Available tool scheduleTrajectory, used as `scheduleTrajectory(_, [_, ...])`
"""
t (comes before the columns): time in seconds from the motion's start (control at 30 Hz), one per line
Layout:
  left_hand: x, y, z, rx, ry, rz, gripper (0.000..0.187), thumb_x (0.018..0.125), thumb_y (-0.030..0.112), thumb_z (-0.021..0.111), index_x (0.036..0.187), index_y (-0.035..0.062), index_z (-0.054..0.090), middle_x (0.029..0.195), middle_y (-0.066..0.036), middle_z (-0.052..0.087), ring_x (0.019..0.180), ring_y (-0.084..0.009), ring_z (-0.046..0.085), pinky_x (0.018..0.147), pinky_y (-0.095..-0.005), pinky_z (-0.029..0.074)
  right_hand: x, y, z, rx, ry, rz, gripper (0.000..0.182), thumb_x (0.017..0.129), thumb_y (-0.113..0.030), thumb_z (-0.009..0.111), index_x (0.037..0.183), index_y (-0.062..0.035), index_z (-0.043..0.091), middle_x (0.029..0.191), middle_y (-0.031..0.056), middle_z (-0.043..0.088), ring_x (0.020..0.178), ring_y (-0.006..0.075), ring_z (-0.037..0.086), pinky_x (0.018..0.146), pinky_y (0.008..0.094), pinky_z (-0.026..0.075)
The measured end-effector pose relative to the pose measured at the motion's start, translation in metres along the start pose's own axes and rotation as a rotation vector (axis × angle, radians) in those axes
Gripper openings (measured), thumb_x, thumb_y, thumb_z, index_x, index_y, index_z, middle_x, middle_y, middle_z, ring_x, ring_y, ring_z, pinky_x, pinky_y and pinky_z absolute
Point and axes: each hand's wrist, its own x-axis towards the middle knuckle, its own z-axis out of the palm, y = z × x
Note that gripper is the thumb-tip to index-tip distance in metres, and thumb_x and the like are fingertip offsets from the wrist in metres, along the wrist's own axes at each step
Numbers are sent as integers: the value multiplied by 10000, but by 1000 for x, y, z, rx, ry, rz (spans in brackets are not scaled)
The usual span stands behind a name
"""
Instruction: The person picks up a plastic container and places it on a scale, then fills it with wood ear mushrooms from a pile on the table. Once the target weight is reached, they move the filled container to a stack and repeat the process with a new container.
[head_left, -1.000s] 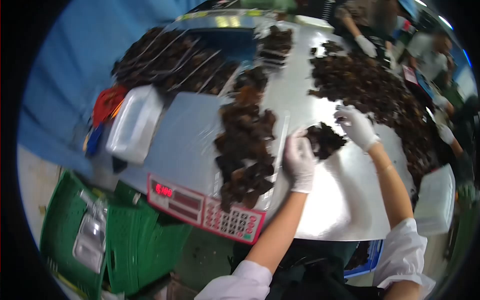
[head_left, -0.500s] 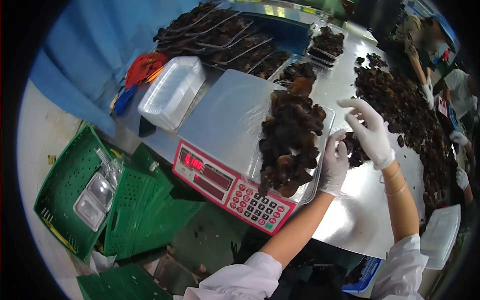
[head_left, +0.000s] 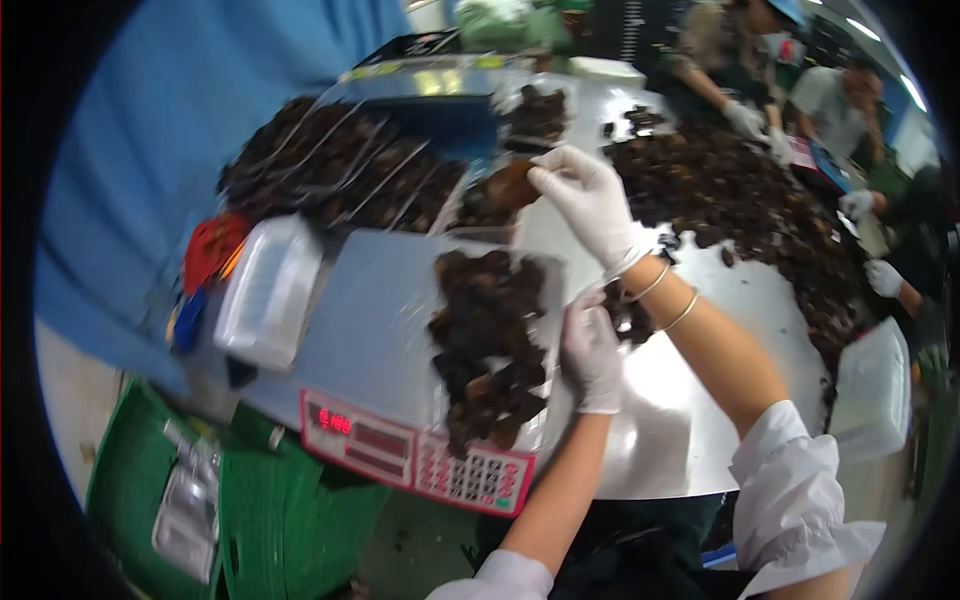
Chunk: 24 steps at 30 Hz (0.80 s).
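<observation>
My right hand [head_left: 588, 200], in a white glove, pinches a brown piece of fungus [head_left: 512, 186] above the far side of the scale. My left hand [head_left: 592, 355], also gloved, rests beside the right edge of a clear tray heaped with dark fungus [head_left: 488, 345]; its fingers look bent, and whether they grip anything is unclear. That tray lies on the scale [head_left: 350, 320], whose red display is lit. A few dark pieces [head_left: 630, 315] lie on the metal table just behind my left hand.
Filled trays [head_left: 340, 165] stand at the back left, near stacked empty trays [head_left: 268, 290]. A large fungus pile [head_left: 730, 200] covers the right of the metal table [head_left: 690, 400]. Green crates [head_left: 280, 520] are at lower left. Co-workers' gloved hands [head_left: 745, 118] show at the upper right.
The view has shifted. My right hand has moved from beside the tray to its far side and now holds a brown piece. My left hand stays by the tray's edge.
</observation>
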Motion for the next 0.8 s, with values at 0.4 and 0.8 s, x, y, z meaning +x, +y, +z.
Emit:
scheduleTrajectory(0.4, [3, -7, 4, -56, -57, -48, 325, 920, -13, 490, 1216, -42, 623, 1175, -129, 653, 1091, -217, 607, 994, -345, 464, -139, 84, -137, -828, -245, 25, 239, 807, -175, 688, 1030, -93, 664, 1300, 137, 586, 1289, 371, 460, 1103, 485, 325])
scheduleTrajectory(0.8, [-1, -19, 13, -175, -139, -67, 270, 885, -12, 596, 1147, -10, 659, 1145, -103, 674, 1012, -211, 643, 897, -338, 536, -221, -41, -92, -191, -83, 116, 432, 878, -26, 599, 1310, -37, 580, 1356, 184, 556, 1312, 329, 492, 1130, 420, 349])
